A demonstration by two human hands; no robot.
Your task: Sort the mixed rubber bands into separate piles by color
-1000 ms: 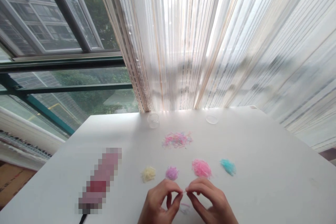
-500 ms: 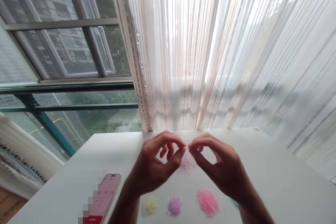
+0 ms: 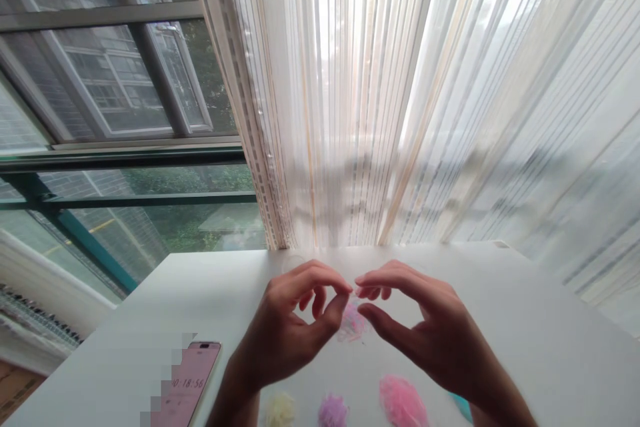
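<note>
Left hand (image 3: 287, 323) — thumb and forefinger tips meet; any bit between them is too small to tell. Right hand (image 3: 440, 323) — tips parted just beside, nothing seen between. Mixed pile (image 3: 353, 324) shows below both fingertips; yellow pile (image 3: 280, 410), purple pile (image 3: 333, 411) and pink pile (image 3: 403, 401) lie nearer the wearer. A light, steady pinch probably suits such slight pieces.

6 o'clock: pale-yellow pile (image 3: 280, 410), purple pile (image 3: 333, 410). 5 o'clock: pink pile (image 3: 403, 401), teal pile (image 3: 461, 405). 12 o'clock: white curtain (image 3: 340, 113), striped.
</note>
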